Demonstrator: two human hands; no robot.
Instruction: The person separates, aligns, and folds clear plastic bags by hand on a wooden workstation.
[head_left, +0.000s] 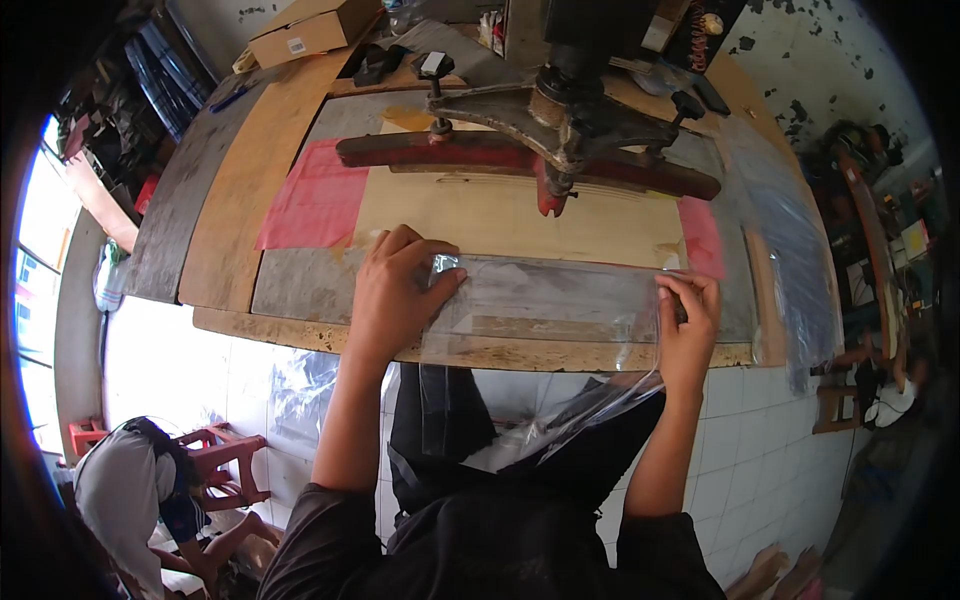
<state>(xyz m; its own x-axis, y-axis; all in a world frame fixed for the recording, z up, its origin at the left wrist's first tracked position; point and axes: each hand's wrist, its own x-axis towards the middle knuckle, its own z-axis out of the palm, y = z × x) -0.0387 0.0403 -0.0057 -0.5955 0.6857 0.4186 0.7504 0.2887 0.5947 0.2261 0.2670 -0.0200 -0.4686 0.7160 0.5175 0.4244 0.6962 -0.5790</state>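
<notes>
A clear plastic sheet (560, 300) is stretched between my two hands over the front edge of the work table, and its lower part hangs over my lap. My left hand (400, 285) pinches its upper left corner between thumb and fingers. At the upper right corner, my right hand (688, 315) grips the sheet with bent fingers. Just beyond the sheet lies a cream-coloured pad (520, 222) with pink material (315, 200) at its left end. Above the pad is the long red and dark bar (450, 152) of a press, hung from a metal bracket (510, 107).
A cardboard box (310, 35) sits at the back left. Clear plastic sheets (795, 270) lie on the table's right side. A blue pen (230, 97) is at the left. Another person (130, 500) bends near a red stool (222, 465) at lower left; more people are at far right.
</notes>
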